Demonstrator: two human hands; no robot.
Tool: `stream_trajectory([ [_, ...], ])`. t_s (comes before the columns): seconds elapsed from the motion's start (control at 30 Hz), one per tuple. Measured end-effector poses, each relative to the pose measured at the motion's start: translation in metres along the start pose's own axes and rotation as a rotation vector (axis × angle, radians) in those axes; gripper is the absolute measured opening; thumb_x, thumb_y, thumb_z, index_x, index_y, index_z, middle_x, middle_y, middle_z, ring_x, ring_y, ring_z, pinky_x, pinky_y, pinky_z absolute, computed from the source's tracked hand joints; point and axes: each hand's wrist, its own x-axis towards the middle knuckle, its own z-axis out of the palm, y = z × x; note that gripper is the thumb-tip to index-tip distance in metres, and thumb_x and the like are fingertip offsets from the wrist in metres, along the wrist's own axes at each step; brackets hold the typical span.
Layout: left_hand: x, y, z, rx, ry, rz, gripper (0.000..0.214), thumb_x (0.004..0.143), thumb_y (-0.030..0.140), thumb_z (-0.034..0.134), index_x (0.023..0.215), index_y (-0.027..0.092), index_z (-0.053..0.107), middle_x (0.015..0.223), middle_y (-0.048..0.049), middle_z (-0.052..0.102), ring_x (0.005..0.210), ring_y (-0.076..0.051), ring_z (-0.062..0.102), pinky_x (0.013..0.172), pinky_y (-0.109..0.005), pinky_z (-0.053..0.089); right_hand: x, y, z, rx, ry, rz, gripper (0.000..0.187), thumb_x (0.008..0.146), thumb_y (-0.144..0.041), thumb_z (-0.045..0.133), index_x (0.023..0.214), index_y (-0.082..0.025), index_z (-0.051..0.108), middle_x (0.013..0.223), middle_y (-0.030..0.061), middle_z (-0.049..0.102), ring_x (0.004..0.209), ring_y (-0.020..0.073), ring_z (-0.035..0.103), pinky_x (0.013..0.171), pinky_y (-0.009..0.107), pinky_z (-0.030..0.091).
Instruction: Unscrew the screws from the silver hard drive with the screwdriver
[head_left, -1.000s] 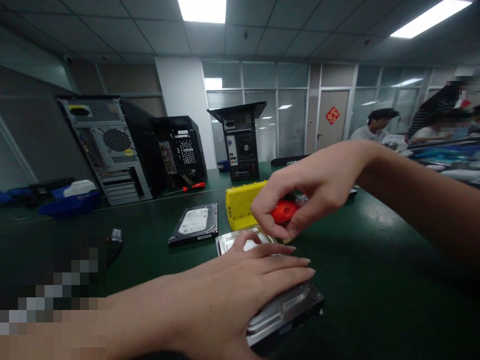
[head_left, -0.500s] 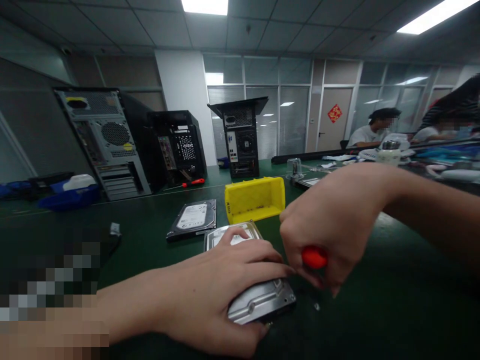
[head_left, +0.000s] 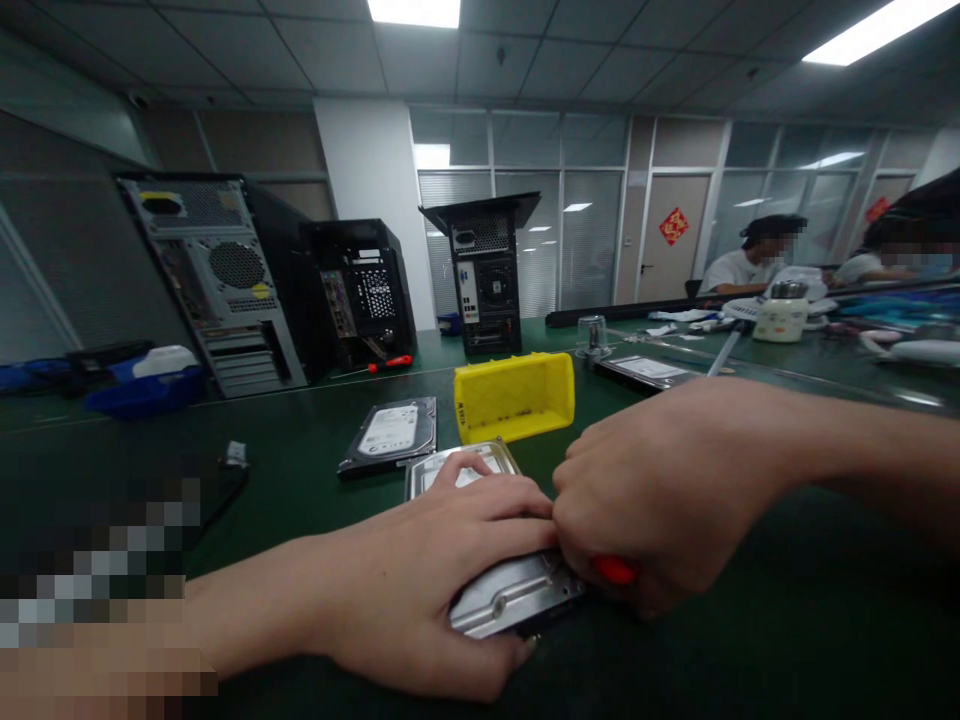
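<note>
My left hand (head_left: pixel 431 575) is spread across a silver hard drive (head_left: pixel 502 600) on the green table, its thumb at the near edge and its fingers over the top, gripping it. Against the drive's right end is my right hand (head_left: pixel 645 490), closed in a fist around a screwdriver. The red handle end (head_left: pixel 615 570) pokes out at the bottom of the fist, and a thin pale shaft (head_left: pixel 724 352) sticks up behind it. The right fingertips are hidden. Behind the drive lies a second hard drive (head_left: pixel 391 430), label up. A yellow bin (head_left: pixel 514 375) holding small dark bits lies just beyond.
Three computer cases stand at the back: a large one (head_left: pixel 270 270), an opened one (head_left: pixel 390 270) and a smaller one (head_left: pixel 491 280). Near them lies another red screwdriver (head_left: pixel 390 364). Another drive (head_left: pixel 649 370) and a bottle (head_left: pixel 780 315) are to the right. People sit beyond.
My right hand has moved left and down against the drive's end, covering a small shiny bit on the table. The screwdriver has tilted, so its shaft now shows. My left hand stays on the drive.
</note>
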Motion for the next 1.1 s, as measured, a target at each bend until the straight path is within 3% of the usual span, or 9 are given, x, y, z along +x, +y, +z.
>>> stream_trajectory([
  [0.77, 0.005, 0.003, -0.003, -0.02, -0.011, -0.016, 0.043, 0.072, 0.022, 0.067, 0.115, 0.024, 0.06, 0.116, -0.0022, 0.059, 0.113, -0.024, 0.052, 0.108, -0.041, 0.025, 0.002, 0.001, 0.003, -0.022, 0.045, -0.017, 0.027, 0.078, -0.031, 0.054, 0.094, -0.013, 0.067, 0.081, 0.0037, 0.06, 0.058, 0.003, 0.036, 0.057, 0.021, 0.022],
  [1.0, 0.0, -0.002, -0.008, -0.183, 0.009, 0.018, 0.048, 0.079, 0.03, 0.068, 0.125, 0.03, 0.054, 0.128, 0.0009, 0.057, 0.118, -0.019, 0.051, 0.105, -0.03, 0.032, -0.009, 0.02, -0.008, 0.255, 0.099, -0.147, 0.023, 0.078, -0.027, 0.056, 0.094, -0.012, 0.065, 0.083, 0.001, 0.063, 0.069, 0.0023, 0.051, 0.061, 0.014, 0.035],
  [1.1, 0.002, -0.005, -0.007, -0.236, 0.057, -0.07, 0.038, 0.082, 0.033, 0.067, 0.119, 0.03, 0.058, 0.124, 0.0048, 0.061, 0.116, -0.018, 0.054, 0.11, -0.034, 0.024, -0.009, 0.034, -0.012, 0.408, 0.193, -0.23, 0.028, 0.079, -0.03, 0.056, 0.097, -0.01, 0.064, 0.091, 0.0021, 0.064, 0.076, 0.0022, 0.056, 0.065, 0.013, 0.042],
])
